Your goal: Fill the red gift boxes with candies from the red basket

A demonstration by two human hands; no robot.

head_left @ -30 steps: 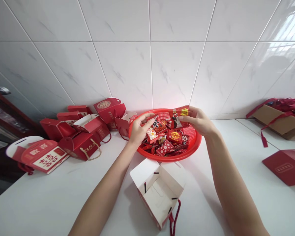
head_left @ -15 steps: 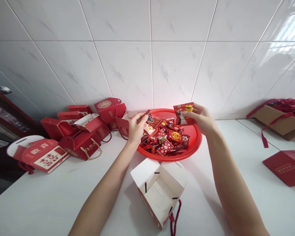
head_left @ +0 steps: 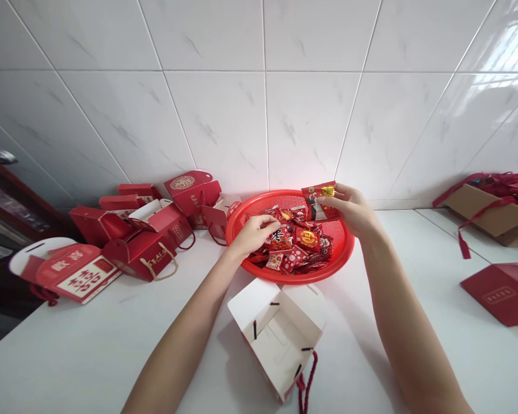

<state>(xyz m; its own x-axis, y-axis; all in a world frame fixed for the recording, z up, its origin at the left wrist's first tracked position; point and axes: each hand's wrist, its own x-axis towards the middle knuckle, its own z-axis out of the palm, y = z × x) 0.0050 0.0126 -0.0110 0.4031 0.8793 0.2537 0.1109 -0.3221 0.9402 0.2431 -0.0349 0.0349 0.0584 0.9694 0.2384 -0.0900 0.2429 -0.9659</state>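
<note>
A round red plastic basket holds many wrapped red candies. My left hand reaches over its left part, thumb and fingertips closed at a red packet with a black character. Above the basket's right side, my right hand pinches a larger red and yellow packet, held upright. In front of the basket stands an open gift box, white inside, with nothing in it and a dark red cord handle at its right.
Several red gift boxes are grouped at the left against the tiled wall. To the right lie another red box and a brown cardboard box with dark red ribbons. A dark shelf is at the far left.
My left hand has moved right and slightly down, lowering the packet with the black character onto the candies. My right hand has shifted slightly left, still holding its packet.
</note>
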